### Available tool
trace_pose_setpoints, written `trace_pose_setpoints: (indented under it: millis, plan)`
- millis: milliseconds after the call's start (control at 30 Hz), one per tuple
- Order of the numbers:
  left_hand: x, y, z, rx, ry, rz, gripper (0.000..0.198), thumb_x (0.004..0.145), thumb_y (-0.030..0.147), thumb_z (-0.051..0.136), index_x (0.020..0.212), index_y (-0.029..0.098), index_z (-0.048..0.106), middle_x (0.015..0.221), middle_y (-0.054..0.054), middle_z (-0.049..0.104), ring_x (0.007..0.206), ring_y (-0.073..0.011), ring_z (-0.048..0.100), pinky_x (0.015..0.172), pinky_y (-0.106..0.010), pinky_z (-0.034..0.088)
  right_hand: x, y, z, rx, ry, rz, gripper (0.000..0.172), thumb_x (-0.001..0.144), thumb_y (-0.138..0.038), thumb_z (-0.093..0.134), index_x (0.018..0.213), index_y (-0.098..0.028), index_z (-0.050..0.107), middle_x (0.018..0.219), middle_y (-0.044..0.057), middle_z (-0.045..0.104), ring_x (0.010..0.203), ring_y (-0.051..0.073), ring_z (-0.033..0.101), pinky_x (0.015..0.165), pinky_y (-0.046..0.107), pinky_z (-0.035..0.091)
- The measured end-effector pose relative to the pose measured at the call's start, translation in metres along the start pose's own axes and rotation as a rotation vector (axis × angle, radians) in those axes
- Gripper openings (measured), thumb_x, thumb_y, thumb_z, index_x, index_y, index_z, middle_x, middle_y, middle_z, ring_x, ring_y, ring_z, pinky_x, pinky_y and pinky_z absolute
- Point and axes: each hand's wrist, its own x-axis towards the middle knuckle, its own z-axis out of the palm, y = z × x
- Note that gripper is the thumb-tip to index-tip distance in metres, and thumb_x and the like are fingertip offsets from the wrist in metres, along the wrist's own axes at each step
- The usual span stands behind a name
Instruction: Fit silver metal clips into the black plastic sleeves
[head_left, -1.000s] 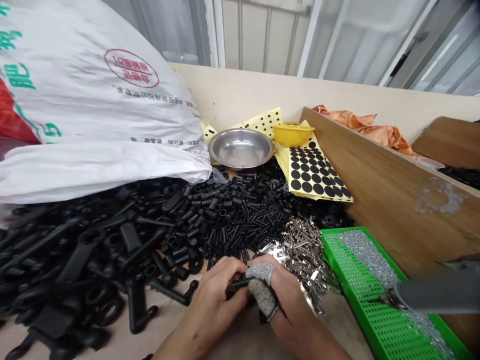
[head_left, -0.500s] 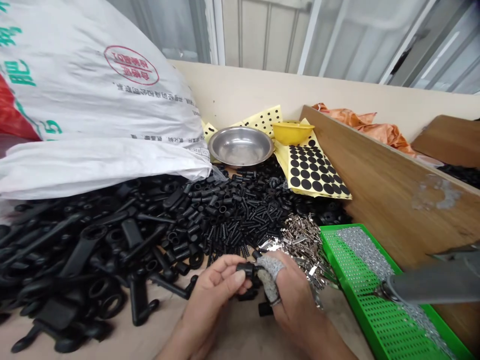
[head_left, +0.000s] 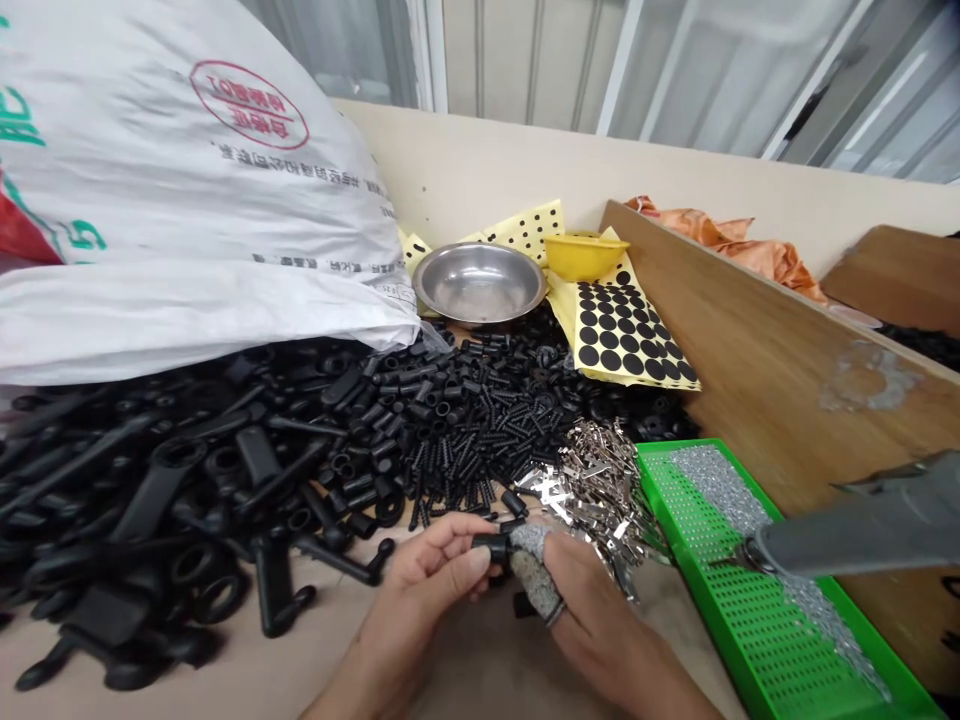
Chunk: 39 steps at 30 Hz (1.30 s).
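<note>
Low in the middle of the view, my left hand (head_left: 431, 580) pinches a small black cylindrical plastic part (head_left: 491, 546) between thumb and fingers. My right hand (head_left: 581, 590), with grey cloth sleeves (head_left: 534, 575) on its thumb and finger, is closed round the other end of that part. What sits between the right fingertips is mostly hidden. Another black piece (head_left: 523, 604) shows partly beneath the right hand. Just beyond the hands lie black ribbed screws (head_left: 457, 455), short black tubes (head_left: 367, 490) and shiny metal clips (head_left: 592, 480).
Black plastic handles (head_left: 157, 490) are heaped at left below a white sack (head_left: 187, 200). A steel bowl (head_left: 480, 285), yellow bowl (head_left: 581, 258) and dotted sticker sheets (head_left: 630, 335) stand behind. At right are a green basket (head_left: 720, 600) of small metal pieces, a grey tool (head_left: 862, 540) and a wooden board (head_left: 787, 370).
The right fingers have closed in nearer to the left hand, covering more of the black part's end. The whole view has shifted slightly; the left hand keeps its pinch.
</note>
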Motion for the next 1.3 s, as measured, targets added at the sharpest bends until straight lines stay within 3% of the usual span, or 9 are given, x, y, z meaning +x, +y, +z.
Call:
trace_pose_setpoints:
  millis: [167, 367, 467, 600, 767, 900, 1067, 1167, 1300]
  plan:
    - [-0.001, -0.005, -0.006, 0.203, -0.028, 0.117, 0.021, 0.071, 0.035, 0.068, 0.087, 0.021, 0.067, 0.067, 0.001, 0.065, 0.063, -0.0138, 0.055, 0.058, -0.021, 0.042, -0.008, 0.004, 0.002, -0.025, -0.038, -0.003, 0.027, 0.063, -0.005, 0.032, 0.08, -0.022, 0.045, 0.08, 0.006, 0.059, 0.079, 0.022, 0.058, 0.071, 0.032, 0.05]
    - [-0.008, -0.006, -0.013, 0.599, -0.003, 0.344, 0.016, 0.077, 0.031, 0.061, 0.09, 0.025, 0.066, 0.075, 0.0, 0.066, 0.067, -0.0181, 0.058, 0.059, -0.024, 0.044, -0.022, 0.002, 0.007, 0.145, -0.14, 0.228, 0.024, 0.078, -0.008, 0.035, 0.089, -0.025, 0.048, 0.089, 0.002, 0.062, 0.085, 0.018, 0.061, 0.069, 0.026, 0.051]
    - [-0.011, -0.008, -0.014, 0.604, 0.008, 0.341, 0.015, 0.077, 0.032, 0.06, 0.087, 0.022, 0.066, 0.078, -0.002, 0.068, 0.069, -0.0194, 0.061, 0.06, -0.025, 0.046, -0.022, -0.003, 0.011, 0.157, -0.161, 0.275, 0.028, 0.081, -0.009, 0.039, 0.101, -0.026, 0.049, 0.102, 0.003, 0.062, 0.097, 0.018, 0.058, 0.077, 0.026, 0.049]
    - [-0.013, -0.014, -0.013, 0.521, -0.009, 0.309, 0.015, 0.08, 0.032, 0.057, 0.088, 0.021, 0.064, 0.08, -0.002, 0.069, 0.074, -0.0194, 0.063, 0.063, -0.024, 0.049, -0.025, -0.008, 0.019, 0.14, -0.212, 0.246, 0.034, 0.071, -0.004, 0.041, 0.095, -0.024, 0.053, 0.101, 0.003, 0.063, 0.101, 0.019, 0.056, 0.089, 0.027, 0.043]
    - [-0.009, -0.017, -0.016, 0.663, -0.031, 0.413, 0.015, 0.084, 0.03, 0.052, 0.093, 0.022, 0.062, 0.081, -0.001, 0.068, 0.072, -0.0177, 0.062, 0.062, -0.024, 0.048, -0.028, -0.003, 0.019, 0.057, -0.236, 0.332, 0.045, 0.074, -0.007, 0.041, 0.115, -0.026, 0.045, 0.121, 0.004, 0.054, 0.112, 0.018, 0.049, 0.09, 0.026, 0.043]
    - [0.002, -0.013, -0.019, 0.904, -0.047, 0.594, 0.013, 0.084, 0.023, 0.053, 0.094, 0.022, 0.061, 0.079, 0.0, 0.066, 0.068, -0.0162, 0.059, 0.064, -0.025, 0.046, -0.011, 0.006, 0.012, -0.001, -0.309, 0.212, 0.028, 0.072, -0.003, 0.038, 0.088, -0.02, 0.053, 0.099, 0.006, 0.06, 0.099, 0.019, 0.054, 0.089, 0.031, 0.041]
    - [0.018, -0.014, -0.014, 1.057, -0.124, 0.76, 0.012, 0.084, 0.014, 0.051, 0.091, 0.019, 0.06, 0.08, -0.004, 0.065, 0.078, -0.0191, 0.057, 0.07, -0.028, 0.047, 0.009, 0.027, 0.0, -0.116, -0.231, 0.164, 0.029, 0.066, 0.002, 0.039, 0.082, -0.02, 0.05, 0.093, 0.005, 0.057, 0.091, 0.018, 0.051, 0.078, 0.029, 0.043]
    - [0.026, -0.017, -0.009, 1.139, -0.14, 0.833, 0.011, 0.084, 0.014, 0.05, 0.089, 0.019, 0.059, 0.085, -0.005, 0.067, 0.081, -0.0207, 0.055, 0.073, -0.032, 0.047, 0.021, 0.04, -0.002, -0.381, -0.263, 0.194, 0.028, 0.059, 0.004, 0.041, 0.074, -0.019, 0.049, 0.085, 0.005, 0.054, 0.082, 0.019, 0.049, 0.071, 0.028, 0.041]
    - [0.029, -0.02, -0.008, 1.253, -0.146, 0.857, 0.012, 0.082, 0.015, 0.054, 0.092, 0.019, 0.06, 0.099, -0.008, 0.066, 0.088, -0.0242, 0.054, 0.076, -0.038, 0.046, 0.039, 0.047, 0.009, -0.55, -0.325, 0.17, 0.024, 0.066, 0.003, 0.045, 0.076, -0.017, 0.054, 0.086, 0.008, 0.056, 0.083, 0.023, 0.048, 0.071, 0.032, 0.038]
